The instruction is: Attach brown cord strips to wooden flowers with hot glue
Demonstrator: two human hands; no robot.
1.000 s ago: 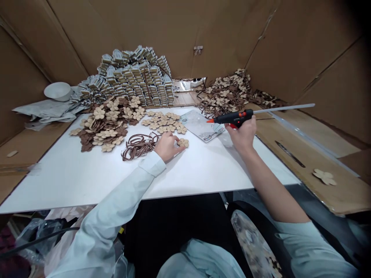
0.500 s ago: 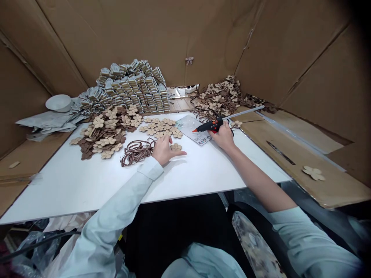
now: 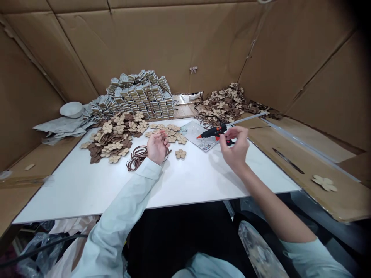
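My left hand [image 3: 157,147] is turned palm up with its fingers loosely curled, and I see nothing held in it. It hovers at the coil of brown ribbon cord [image 3: 136,157]; whether it touches the cord I cannot tell. A single beige flower piece [image 3: 180,153] lies on the white board to its right. My right hand [image 3: 236,148] has its thumb and fingers apart, just right of a black glue gun [image 3: 213,132] with an orange tip. The gun rests on a clear printed plastic sheet [image 3: 193,133], a glue stick [image 3: 249,117] sticking out behind.
Beige and brown flower pieces [image 3: 113,137] are heaped at the left, with a flat group [image 3: 171,135] beside them. Behind rise stacked small grey packs [image 3: 145,96]. More flowers with cords [image 3: 223,102] pile up at back right. A dark blade-like tool [image 3: 288,160] lies on right-hand cardboard.
My right hand has let go of the glue gun and drawn back toward me. My left hand has turned palm up and moved off the single flower. The view has shifted slightly.
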